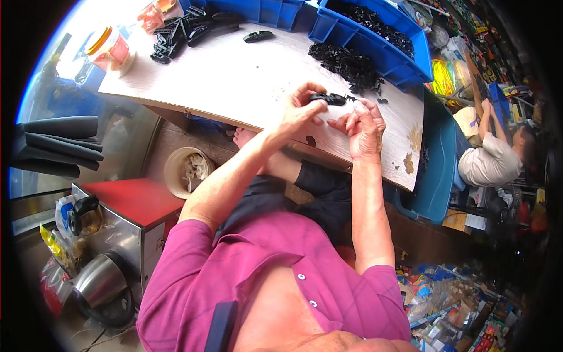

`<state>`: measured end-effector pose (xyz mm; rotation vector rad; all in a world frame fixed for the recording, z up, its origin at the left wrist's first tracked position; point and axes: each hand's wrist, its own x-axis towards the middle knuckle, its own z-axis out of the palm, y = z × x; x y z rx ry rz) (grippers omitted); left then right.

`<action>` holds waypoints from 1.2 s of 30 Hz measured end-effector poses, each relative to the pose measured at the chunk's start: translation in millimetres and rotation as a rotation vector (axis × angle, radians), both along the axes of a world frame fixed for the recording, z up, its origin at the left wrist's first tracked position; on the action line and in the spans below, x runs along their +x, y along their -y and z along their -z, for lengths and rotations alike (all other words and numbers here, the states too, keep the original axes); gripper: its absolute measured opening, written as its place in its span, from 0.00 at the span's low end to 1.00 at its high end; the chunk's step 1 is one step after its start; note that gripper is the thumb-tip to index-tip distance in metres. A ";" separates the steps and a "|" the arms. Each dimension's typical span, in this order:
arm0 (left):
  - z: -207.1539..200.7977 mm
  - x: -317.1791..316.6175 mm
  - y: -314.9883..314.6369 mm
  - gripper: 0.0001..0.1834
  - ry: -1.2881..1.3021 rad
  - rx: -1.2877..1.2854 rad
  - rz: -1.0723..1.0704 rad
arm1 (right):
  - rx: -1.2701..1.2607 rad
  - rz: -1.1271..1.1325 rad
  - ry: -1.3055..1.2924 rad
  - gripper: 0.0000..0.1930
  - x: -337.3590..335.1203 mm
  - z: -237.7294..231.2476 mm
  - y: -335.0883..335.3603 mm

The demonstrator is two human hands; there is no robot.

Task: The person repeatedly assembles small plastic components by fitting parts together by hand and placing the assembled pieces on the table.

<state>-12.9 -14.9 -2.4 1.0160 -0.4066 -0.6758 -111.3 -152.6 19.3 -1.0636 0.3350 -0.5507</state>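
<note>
My left hand [298,111] is closed around a glossy black elongated plastic part [335,100], held above the table's front half. My right hand [365,128] is at the part's right end, thumb and fingertips pinched together. A tiny dark piece [351,98] shows between the part and those fingertips; whether it is joined to the part I cannot tell. Just beyond my right hand lies a heap of small black pieces [346,64] on the pale table [234,76]. A similar black part [258,37] rests alone farther back, and several more are piled [179,35] at the back left.
Blue bins [410,73] line the table's far side, one filled with small black bits. A lidded jar [111,50] stands at the left corner. A teal tub [437,170] is beside the right edge, a waste bucket [189,170] below. Another person [492,158] sits at right.
</note>
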 end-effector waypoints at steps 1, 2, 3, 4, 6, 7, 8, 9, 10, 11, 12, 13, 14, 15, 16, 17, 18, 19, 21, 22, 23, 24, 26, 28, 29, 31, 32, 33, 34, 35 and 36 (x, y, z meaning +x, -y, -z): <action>-15.0 -8.3 -1.4 0.16 -0.071 0.007 0.075 | -0.015 -0.015 0.016 0.07 -0.1 1.2 1.1; -12.8 -12.2 2.7 0.17 -0.056 0.003 0.098 | -0.002 0.031 -0.029 0.07 -1.3 7.5 4.2; -14.2 -13.6 2.3 0.17 -0.058 0.002 0.101 | -0.003 0.034 -0.032 0.07 -1.8 7.3 4.7; -17.4 -14.4 1.6 0.17 -0.059 0.028 0.125 | -0.012 0.016 -0.049 0.07 -2.5 6.9 5.1; -14.7 -16.5 5.3 0.16 -0.070 0.000 0.127 | -0.011 -0.025 -0.079 0.07 -5.0 2.6 3.0; -10.4 -15.2 6.5 0.16 -0.071 0.002 0.125 | -0.009 -0.027 -0.079 0.07 -5.0 4.1 3.8; -6.5 -12.9 7.6 0.16 -0.070 -0.004 0.148 | -0.014 -0.042 -0.078 0.07 -4.6 6.8 5.3; -5.5 -11.3 8.1 0.16 -0.071 -0.018 0.175 | -0.026 -0.053 -0.080 0.07 -4.5 7.4 5.7; -4.5 -10.7 8.6 0.16 -0.074 -0.022 0.176 | -0.030 -0.052 -0.083 0.07 -4.6 7.2 6.0; -3.8 -10.3 9.1 0.16 -0.086 -0.021 0.176 | -0.032 -0.061 -0.091 0.07 -4.6 6.3 5.9; -4.2 -10.2 10.1 0.15 -0.096 -0.013 0.174 | -0.027 -0.072 -0.097 0.06 -4.8 6.0 6.7; -3.7 -8.2 11.0 0.15 -0.097 -0.012 0.173 | -0.026 -0.073 -0.098 0.06 -4.2 6.1 7.7; -2.8 -5.0 11.9 0.15 -0.101 0.014 0.183 | -0.033 -0.068 -0.129 0.06 -2.7 6.3 8.9; -5.9 -4.2 12.0 0.15 -0.105 0.040 0.196 | -0.041 -0.062 -0.160 0.06 -1.9 6.9 10.2; -8.9 -4.9 12.2 0.15 -0.107 0.040 0.197 | -0.040 -0.060 -0.161 0.06 -1.6 7.1 10.9; -12.6 -5.7 12.9 0.13 -0.169 0.071 0.167 | -0.034 -0.069 -0.164 0.06 -1.5 7.0 11.2; -17.1 -6.5 12.9 0.11 -0.230 0.102 0.136 | -0.027 -0.080 -0.166 0.06 -1.1 6.9 10.8; -18.2 -7.1 15.0 0.11 -0.231 0.103 0.136 | -0.027 -0.079 -0.167 0.06 -0.7 6.4 9.7; -20.0 -7.4 20.3 0.08 -0.222 0.214 0.070 | -0.030 -0.075 -0.179 0.07 0.2 4.7 7.7; -20.3 -8.0 20.3 0.08 -0.221 0.213 0.073 | -0.031 -0.073 -0.178 0.07 -0.4 4.3 7.9; -20.5 -9.1 20.2 0.08 -0.218 0.196 0.055 | -0.079 -0.085 -0.181 0.07 -1.3 3.9 8.4; -20.4 -10.2 20.2 0.09 -0.214 0.179 0.038 | -0.127 -0.096 -0.184 0.08 -2.7 3.2 8.5; -10.3 -8.6 19.7 0.08 -0.210 0.150 0.015 | -0.110 -0.076 -0.224 0.09 -2.5 2.1 6.4; -11.5 -9.4 17.1 0.07 -0.213 0.121 -0.018 | -0.147 -0.073 -0.330 0.15 -1.9 -0.5 4.1; -12.8 -10.1 15.8 0.07 -0.212 0.119 -0.007 | -0.148 -0.061 -0.330 0.15 -2.6 0.0 3.7; -16.7 -11.5 13.9 0.06 -0.199 0.083 -0.015 | -0.213 -0.126 -0.325 0.17 -3.9 2.2 2.5; -19.3 -12.7 13.9 0.05 -0.185 0.129 -0.005 | -0.265 -0.075 -0.325 0.18 -4.6 3.9 0.2; -18.7 -12.6 13.1 0.05 -0.184 0.130 -0.003 | -0.264 -0.073 -0.325 0.18 -3.7 5.7 -3.9; -17.5 -12.3 12.1 0.05 -0.163 0.131 0.008 | -0.272 -0.017 -0.314 0.18 -2.4 7.3 -8.1; -16.3 -12.1 11.3 0.05 -0.142 0.133 0.017 | -0.280 0.037 -0.302 0.18 -1.9 9.0 -10.5; -15.0 -11.7 10.3 0.05 -0.140 0.135 0.011 | -0.280 0.037 -0.292 0.17 -1.9 10.6 -11.0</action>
